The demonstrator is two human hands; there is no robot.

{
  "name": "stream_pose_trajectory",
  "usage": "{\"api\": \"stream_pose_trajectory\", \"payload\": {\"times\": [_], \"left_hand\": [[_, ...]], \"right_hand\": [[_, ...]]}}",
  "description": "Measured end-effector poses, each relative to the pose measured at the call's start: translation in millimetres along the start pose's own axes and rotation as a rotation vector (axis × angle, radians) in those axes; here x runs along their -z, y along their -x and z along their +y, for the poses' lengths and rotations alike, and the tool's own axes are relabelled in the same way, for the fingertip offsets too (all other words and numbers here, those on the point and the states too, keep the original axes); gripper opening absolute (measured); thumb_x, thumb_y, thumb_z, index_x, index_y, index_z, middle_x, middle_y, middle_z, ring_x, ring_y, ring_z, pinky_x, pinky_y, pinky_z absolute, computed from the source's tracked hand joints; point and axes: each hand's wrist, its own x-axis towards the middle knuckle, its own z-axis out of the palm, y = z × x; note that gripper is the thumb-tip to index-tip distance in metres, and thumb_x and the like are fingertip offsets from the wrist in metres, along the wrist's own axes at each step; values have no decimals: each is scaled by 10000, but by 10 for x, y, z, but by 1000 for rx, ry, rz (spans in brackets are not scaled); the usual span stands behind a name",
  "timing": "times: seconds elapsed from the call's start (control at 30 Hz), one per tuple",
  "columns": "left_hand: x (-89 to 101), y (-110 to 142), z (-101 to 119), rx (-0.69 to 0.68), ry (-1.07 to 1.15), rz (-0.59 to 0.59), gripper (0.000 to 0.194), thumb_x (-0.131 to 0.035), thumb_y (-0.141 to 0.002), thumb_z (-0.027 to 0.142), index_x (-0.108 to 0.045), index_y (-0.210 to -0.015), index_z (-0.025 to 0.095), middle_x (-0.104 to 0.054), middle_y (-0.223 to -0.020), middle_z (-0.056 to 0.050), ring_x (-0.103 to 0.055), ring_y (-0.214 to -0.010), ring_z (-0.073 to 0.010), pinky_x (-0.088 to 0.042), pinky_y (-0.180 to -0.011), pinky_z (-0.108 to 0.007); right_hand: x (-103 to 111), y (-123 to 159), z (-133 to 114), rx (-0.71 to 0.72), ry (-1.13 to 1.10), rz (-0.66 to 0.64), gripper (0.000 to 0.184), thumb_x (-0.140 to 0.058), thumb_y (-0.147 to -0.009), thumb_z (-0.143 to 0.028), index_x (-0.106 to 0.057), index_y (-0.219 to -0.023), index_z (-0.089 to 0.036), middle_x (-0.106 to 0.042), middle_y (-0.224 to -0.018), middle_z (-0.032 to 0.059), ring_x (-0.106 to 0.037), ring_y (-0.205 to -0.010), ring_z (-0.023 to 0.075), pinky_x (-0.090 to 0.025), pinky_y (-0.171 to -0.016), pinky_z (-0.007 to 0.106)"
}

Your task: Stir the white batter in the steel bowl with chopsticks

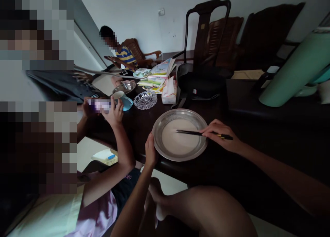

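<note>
Here we are at the dark table (139, 135) — our right hand (223, 135) pinches the chopsticks (190, 132) low across the bowl (157, 135), tips at the pale liquid (177, 144); whether they dip in, we cannot tell. Our left hand (151, 151) sits against the bowl's left rim, its grip hidden — tissues (169, 92) just beyond the bowl.

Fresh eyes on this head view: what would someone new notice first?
Probably the wide metal bowl of pale, milky liquid near the middle, with the left hand at its left edge and the right hand holding dark chopsticks at the liquid. Next, likely the big green cylinder at the upper right, then the clear scalloped dish beyond the bowl, toward the left.
</note>
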Motion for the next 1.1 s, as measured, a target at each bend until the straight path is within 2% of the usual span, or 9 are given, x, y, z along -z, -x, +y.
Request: {"api": "stream_pose_trajectory", "payload": {"times": [0.13,0.2,0.33,0.4,0.53,0.7,0.77,0.93,1.1], "left_hand": [[2,-2,-10,-8,6,-17,562,-430,-939,558,-676,-1238,151,-673,-1308,-101,-568,-1269,-271,-386,-1121,-392],[2,0,-5,-6,24,-29,570,-433,-936,569,-674,-1245,156,-677,-1303,-95,-574,-1262,-270,-387,-1119,-391],[-4,4,16,6,21,-19,577,-428,-937,568,-673,-1247,146,-676,-1305,-97,-572,-1267,-267,-384,-1122,-384],[-6,4,20,7,13,-19,582,-421,-940,561,-668,-1253,137,-672,-1311,-105,-566,-1275,-267,-381,-1124,-384],[-2,-2,17,-10,5,-28,585,-418,-935,561,-670,-1240,130,-678,-1296,-111,-576,-1257,-267,-396,-1108,-382],[11,-11,19,10,-3,-7,564,-440,-924,578,-702,-1154,135,-700,-1243,-107,-587,-1235,-273,-413,-1084,-370],[12,-16,17,18,-3,-11,572,-437,-922,588,-701,-1161,140,-694,-1257,-106,-581,-1243,-276,-410,-1087,-375],[4,-23,-5,12,1,-13,606,-428,-917,608,-689,-1195,137,-691,-1263,-112,-581,-1242,-286,-409,-1090,-396],[-6,-15,-13,-6,7,-1,600,-439,-920,588,-674,-1231,132,-684,-1282,-113,-579,-1249,-282,-402,-1100,-391]], "right_hand": [[79,7,-12,-26,-90,192,418,-440,-1019,-317,-691,-691,-252,-732,-706,18,-622,-663,186,-489,-680,377],[70,18,-14,-12,-135,143,430,-427,-1023,-319,-686,-687,-248,-735,-708,19,-626,-662,184,-493,-673,375],[-2,15,-1,6,19,-31,171,-594,-951,-299,-743,-873,-267,-793,-891,15,-661,-818,208,-492,-761,397],[4,12,11,-3,78,31,166,-601,-947,-300,-742,-865,-270,-790,-870,17,-659,-792,208,-474,-765,408],[47,35,18,-5,-42,204,429,-428,-1021,-319,-677,-679,-249,-741,-709,27,-618,-651,189,-463,-698,409],[-34,24,7,28,-26,-23,225,-563,-969,-324,-737,-841,-259,-792,-881,17,-642,-825,201,-510,-742,387],[-39,7,11,8,16,24,195,-584,-959,-319,-738,-854,-260,-794,-896,19,-631,-821,202,-504,-754,392],[20,23,15,-16,-112,220,440,-420,-1027,-313,-681,-679,-247,-733,-693,24,-600,-684,189,-474,-679,383],[-12,42,35,-2,-50,18,218,-572,-965,-298,-744,-835,-267,-792,-885,18,-629,-811,201,-498,-738,382]]}}
